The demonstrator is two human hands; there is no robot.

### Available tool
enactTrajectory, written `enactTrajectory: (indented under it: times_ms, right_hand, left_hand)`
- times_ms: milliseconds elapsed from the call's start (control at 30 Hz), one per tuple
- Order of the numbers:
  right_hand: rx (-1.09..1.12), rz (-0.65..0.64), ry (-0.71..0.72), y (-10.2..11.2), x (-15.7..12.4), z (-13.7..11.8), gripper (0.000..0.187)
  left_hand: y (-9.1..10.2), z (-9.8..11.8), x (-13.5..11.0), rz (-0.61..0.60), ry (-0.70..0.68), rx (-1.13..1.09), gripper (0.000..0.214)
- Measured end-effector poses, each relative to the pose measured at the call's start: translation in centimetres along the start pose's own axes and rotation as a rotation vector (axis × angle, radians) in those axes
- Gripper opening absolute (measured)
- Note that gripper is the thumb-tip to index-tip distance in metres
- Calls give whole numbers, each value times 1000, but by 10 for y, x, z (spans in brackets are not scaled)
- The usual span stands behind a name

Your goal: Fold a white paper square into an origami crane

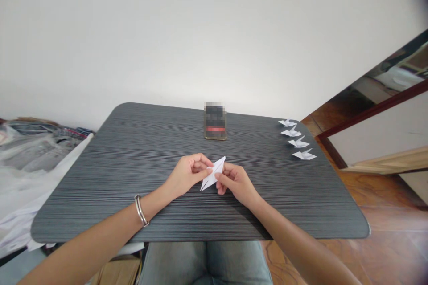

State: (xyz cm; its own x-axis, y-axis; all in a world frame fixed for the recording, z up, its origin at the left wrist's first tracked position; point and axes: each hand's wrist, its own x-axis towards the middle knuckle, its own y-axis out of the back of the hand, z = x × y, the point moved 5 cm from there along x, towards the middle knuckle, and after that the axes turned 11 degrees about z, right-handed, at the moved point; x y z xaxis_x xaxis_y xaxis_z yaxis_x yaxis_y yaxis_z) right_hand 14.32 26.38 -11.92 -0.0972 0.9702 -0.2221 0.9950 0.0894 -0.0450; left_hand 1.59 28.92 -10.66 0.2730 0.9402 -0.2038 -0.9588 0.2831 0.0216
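A folded white paper, shaped like a narrow diamond with a slit at its lower tip, is held just above the table. My left hand pinches its left edge between thumb and fingers. From the other side, my right hand grips the right edge, thumb on top and fingers curled behind. Some of the right fingers are hidden by the paper and thumb. A silver bangle circles my left wrist.
Several white paper cranes stand in a row at the right of the dark striped table. A phone with a blurred screen lies near the back edge, by the white wall. Plastic-covered cloth is piled at left.
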Motion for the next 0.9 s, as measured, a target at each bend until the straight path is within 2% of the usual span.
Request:
enactTrajectory:
  times_ms: [233, 633, 900]
  right_hand:
    - [-39, 72, 66, 4, 1, -3, 29]
    - [-138, 121, 147, 6, -2, -11, 32]
    - [-119, 125, 156, 6, -1, -10, 35]
  left_hand:
    - [-7, 1, -4, -74, 42, -145, 29]
    - [-14, -6, -4, -115, 72, -40, 27]
    - [-13, -3, -5, -147, -8, 9, 30]
